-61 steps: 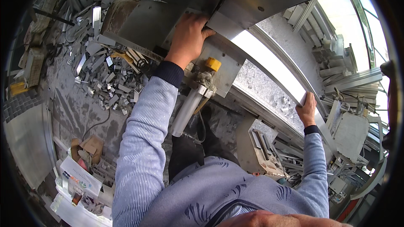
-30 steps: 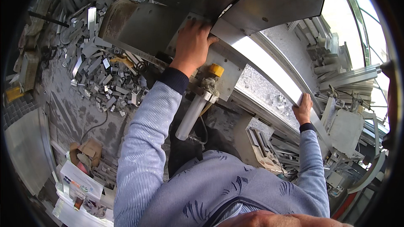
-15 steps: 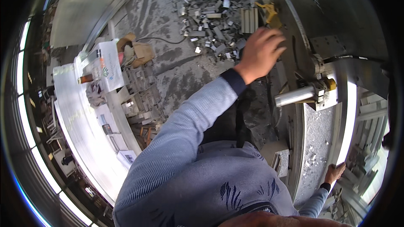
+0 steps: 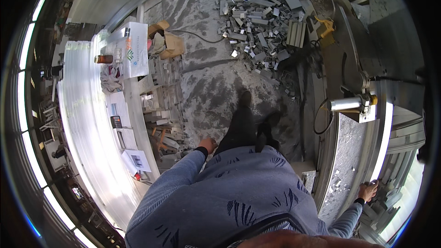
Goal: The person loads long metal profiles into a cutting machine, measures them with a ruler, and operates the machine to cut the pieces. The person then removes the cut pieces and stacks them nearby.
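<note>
We see the right hand [image 4: 368, 191] out at our far right, at the near end of a long bright profile [image 4: 383, 142]. Its fingers are bent at that end, but they show too small for us to tell whether they clasp the metal or only rest against it. From the hand the profile runs away from us toward the machine [image 4: 398, 50], so we judge that the hand is placed there to steady the long piece at its outer end while the machine side bears the other. The silver cylinder [image 4: 345, 104] with its yellow cap [image 4: 374, 100] sits just beside the profile's far end, perhaps as part of a clamp.

The left hand [image 4: 209, 144] hangs low by our hip, loosely curled and well apart from the profile; we cannot tell whether anything is inside it. Over on our left, the calculator [image 4: 116, 121] and the white box [image 4: 137, 50] lie on the worktop [image 4: 87, 124], probably kept there to be clear of the offcuts [image 4: 262, 23] heaped on the floor [image 4: 202, 76].
</note>
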`<state>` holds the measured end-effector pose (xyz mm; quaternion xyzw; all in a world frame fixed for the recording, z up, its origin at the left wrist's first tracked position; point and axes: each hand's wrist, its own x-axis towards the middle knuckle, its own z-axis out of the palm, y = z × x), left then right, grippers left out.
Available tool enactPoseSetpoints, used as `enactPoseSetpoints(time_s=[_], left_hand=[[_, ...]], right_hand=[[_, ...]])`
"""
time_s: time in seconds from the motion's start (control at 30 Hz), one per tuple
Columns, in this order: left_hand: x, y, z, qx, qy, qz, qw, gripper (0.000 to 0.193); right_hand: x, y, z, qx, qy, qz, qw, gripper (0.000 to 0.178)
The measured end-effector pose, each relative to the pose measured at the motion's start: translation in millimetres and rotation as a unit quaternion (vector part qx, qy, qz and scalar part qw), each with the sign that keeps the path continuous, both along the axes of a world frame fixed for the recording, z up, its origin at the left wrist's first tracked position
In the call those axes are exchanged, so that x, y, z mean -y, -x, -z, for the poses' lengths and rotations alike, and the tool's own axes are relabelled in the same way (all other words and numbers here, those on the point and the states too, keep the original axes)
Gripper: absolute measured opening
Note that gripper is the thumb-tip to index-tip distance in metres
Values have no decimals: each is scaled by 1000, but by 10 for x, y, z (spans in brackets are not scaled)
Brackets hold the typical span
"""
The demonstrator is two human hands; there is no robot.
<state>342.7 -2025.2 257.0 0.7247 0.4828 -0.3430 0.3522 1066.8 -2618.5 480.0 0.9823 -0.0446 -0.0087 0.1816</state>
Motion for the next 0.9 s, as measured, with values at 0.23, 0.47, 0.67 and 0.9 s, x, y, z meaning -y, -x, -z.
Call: enactPoseSetpoints(time_s=[0.23, 0.47, 0.67, 0.9], left_hand=[[-687, 158, 78, -57, 89, 49, 993, 32], [-2347, 794, 277, 47, 42, 2, 998, 33], [-4016, 1290, -93, 114, -36, -216, 969, 46], [-5321, 1478, -230, 98, -71, -283, 951, 44]], right_hand=[[-1213, 899, -61, 108, 44, -66, 991, 88], [-2743, 2275, 1084, -204, -83, 24, 975, 71], [-4893, 2968, 1573, -423, -227, -288, 829, 37], [-7112, 3018, 1398, -376, -319, -238, 837, 37]])
